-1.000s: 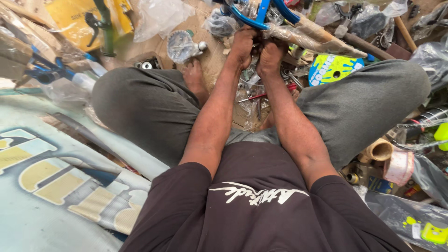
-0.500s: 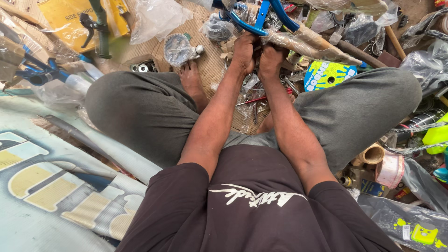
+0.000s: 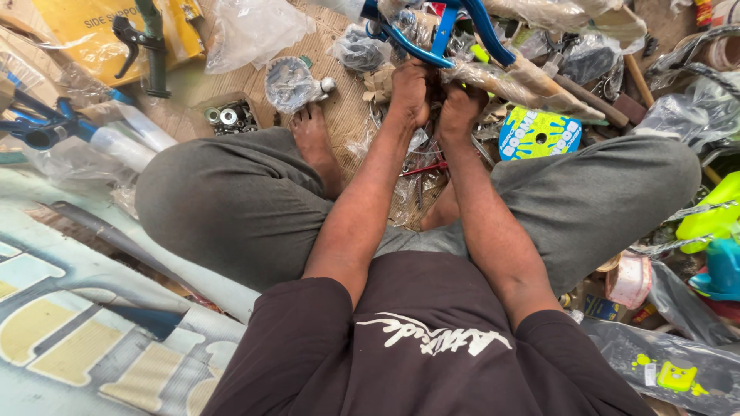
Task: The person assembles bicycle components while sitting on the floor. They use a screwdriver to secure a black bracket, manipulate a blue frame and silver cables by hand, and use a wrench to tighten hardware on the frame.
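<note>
Sitting cross-legged, the person has the left hand (image 3: 410, 91) and right hand (image 3: 460, 109) close together, both closed on a plastic-wrapped blue bicycle frame (image 3: 432, 52) just beyond a round sticker-covered disc (image 3: 538, 134).

Seated cross-legged, knees at 9 and 3 o'clock; both forearms extended toward 12 o'clock, nearly parallel; left hand (image 3: 410, 92) and right hand (image 3: 460, 109) side by side, touching, fingers curled closed; bare foot visible at 11 o'clock.
</note>
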